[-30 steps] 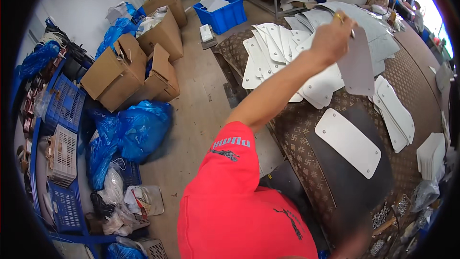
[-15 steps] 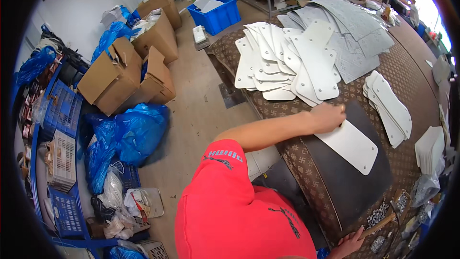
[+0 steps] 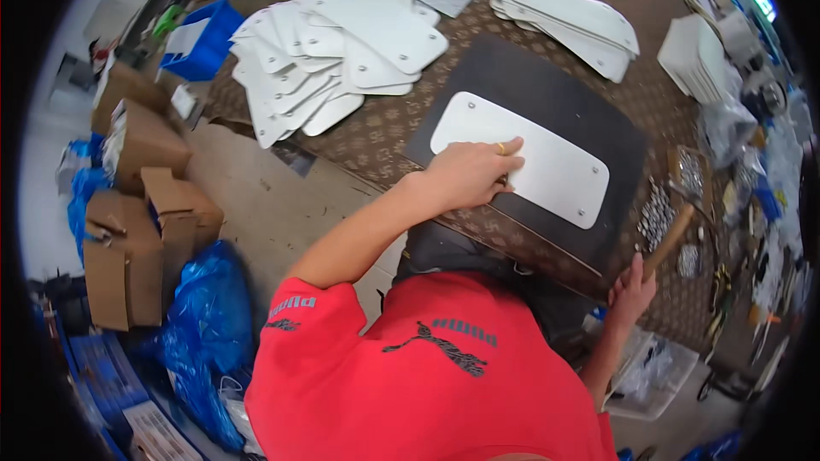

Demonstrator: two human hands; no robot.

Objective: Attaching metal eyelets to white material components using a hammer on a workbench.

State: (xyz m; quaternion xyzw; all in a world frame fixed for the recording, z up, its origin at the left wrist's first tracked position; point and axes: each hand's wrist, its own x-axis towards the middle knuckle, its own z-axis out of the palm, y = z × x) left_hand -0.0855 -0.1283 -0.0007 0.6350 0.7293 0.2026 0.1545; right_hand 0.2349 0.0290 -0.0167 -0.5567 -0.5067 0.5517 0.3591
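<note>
A white rounded panel (image 3: 547, 172) with small metal studs near its corners lies flat on a dark mat (image 3: 504, 64). My left hand (image 3: 474, 172), a ring on one finger, grips the panel's near edge and covers part of it. Lower right, my right hand (image 3: 632, 290) is closed around the wooden handle of a hammer (image 3: 670, 241). The hammer's head is hard to make out, near loose metal studs (image 3: 656, 218) and a small tray of metal pieces (image 3: 688, 171).
White panels with studs lie in a loose pile (image 3: 333, 51) at the far left of the patterned table (image 3: 453, 38). Beyond the mat is a smaller stack (image 3: 568, 21), with another stack (image 3: 690, 60) farther right. Cardboard boxes (image 3: 128, 248) and a blue bag (image 3: 205, 324) stand left.
The panel in my left hand has turned and now lies squarely on the mat. My right hand and the hammer show more fully. The whole view has shifted.
</note>
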